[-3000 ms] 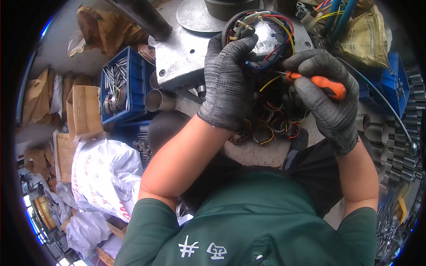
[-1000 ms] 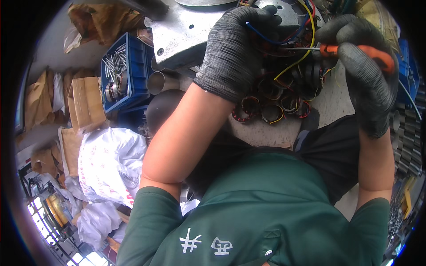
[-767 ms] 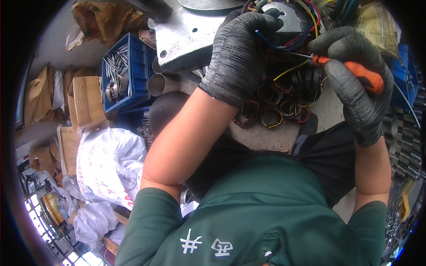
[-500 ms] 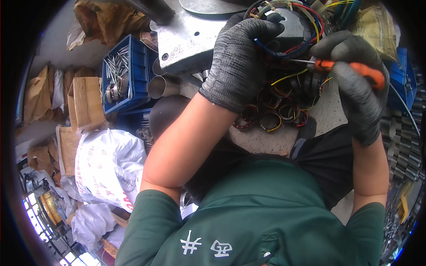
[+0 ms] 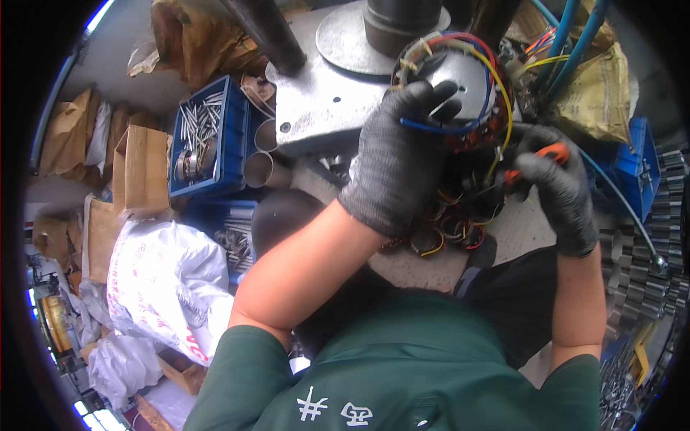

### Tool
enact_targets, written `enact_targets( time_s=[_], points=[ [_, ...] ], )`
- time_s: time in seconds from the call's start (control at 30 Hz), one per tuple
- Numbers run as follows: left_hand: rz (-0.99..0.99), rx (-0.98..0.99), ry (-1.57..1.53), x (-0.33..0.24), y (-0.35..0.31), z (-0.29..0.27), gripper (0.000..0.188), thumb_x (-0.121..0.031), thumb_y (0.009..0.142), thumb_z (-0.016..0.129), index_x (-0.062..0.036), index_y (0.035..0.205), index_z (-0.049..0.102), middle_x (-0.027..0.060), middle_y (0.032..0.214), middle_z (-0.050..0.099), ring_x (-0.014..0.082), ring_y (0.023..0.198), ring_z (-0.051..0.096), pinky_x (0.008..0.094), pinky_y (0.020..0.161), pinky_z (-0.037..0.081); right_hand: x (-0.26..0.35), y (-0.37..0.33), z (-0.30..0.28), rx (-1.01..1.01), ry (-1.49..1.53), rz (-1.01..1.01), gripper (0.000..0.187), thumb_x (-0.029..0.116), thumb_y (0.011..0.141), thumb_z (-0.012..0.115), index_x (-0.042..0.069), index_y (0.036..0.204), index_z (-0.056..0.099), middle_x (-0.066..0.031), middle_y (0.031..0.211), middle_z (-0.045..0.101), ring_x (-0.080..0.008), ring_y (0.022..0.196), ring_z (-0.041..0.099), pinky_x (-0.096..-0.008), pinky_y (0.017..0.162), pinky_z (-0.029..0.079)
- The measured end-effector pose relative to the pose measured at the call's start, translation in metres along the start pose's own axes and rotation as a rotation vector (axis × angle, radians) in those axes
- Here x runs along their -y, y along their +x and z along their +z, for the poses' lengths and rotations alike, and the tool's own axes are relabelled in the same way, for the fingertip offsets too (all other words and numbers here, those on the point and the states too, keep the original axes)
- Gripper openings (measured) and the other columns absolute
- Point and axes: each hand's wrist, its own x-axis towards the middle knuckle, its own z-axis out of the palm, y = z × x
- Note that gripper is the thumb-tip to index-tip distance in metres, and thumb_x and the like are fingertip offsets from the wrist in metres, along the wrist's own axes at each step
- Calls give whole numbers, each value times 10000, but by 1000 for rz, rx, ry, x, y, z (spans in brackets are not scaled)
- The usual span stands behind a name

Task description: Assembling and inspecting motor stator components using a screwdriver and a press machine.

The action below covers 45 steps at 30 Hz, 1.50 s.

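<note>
In a dark grey knit glove, my left hand (image 5: 402, 154) grips the near left side of a wire-wound motor stator (image 5: 493, 128), its fingertips inside the ring. Red, yellow and white leads arch over the stator, and a blue lead (image 5: 449, 131) runs past my fingers. My right hand (image 5: 559, 183), also gloved, is closed round a screwdriver (image 5: 553, 152) with an orange and black handle. Its thin shaft points left, below the stator and apart from it. Part of the stator is hidden behind my left hand.
A metal machine plate (image 5: 316, 108) with a round disc and dark posts lies ahead. Several wound stators (image 5: 453, 228) sit on the floor below. Left are a blue bin (image 5: 208, 183) of metal rods and a white sack (image 5: 169, 280); right are stacked metal cylinders (image 5: 632, 266).
The screwdriver has drawn down and away from the stator's near side, its shaft now tilted downward. The whole view has shifted, showing more of the machine ahead. My left hand keeps its grip.
</note>
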Motion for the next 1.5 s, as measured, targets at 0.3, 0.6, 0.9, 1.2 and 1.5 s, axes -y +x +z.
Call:
enact_targets(
  time_s=[0.3,0.6,0.9,1.2,1.5],
  points=[
    [25,-56,633,-2,-6,15,497,-181,951,719,-8,1349,475,136,1138,638,246,971,731,382,848,620,-17,2,-1,-34,130,-86,378,189,865,757,-31,1169,715,-81,968,749,-125,804,718,-249,699,588],
    [-336,32,483,-5,-3,-4,549,-137,903,778,41,1363,539,144,1178,671,234,1029,716,362,935,595,-23,6,-32,-74,20,-33,274,186,873,747,-20,1047,700,-148,1112,748,-138,804,697,-276,722,594],
    [-403,-158,155,13,-8,-13,333,-36,878,749,28,1182,629,121,1078,717,247,995,727,389,928,612,11,-12,-28,-248,-78,-307,277,182,886,708,-27,1056,641,-216,1282,660,-188,908,693,-316,780,578],
    [-275,-48,63,-5,-12,10,299,-72,931,669,26,1214,670,134,1127,740,242,1010,723,393,970,594,6,-40,3,-195,-364,-823,209,178,943,684,10,1020,587,-220,1153,628,-300,924,684,-430,809,606],
    [-294,-146,82,-3,-8,2,270,-68,922,672,21,1177,678,148,1109,743,250,1006,728,387,958,598,0,-24,1,-124,-392,-780,247,56,948,641,17,1190,616,-244,1253,629,-331,1029,706,-437,861,624]
  ],
)
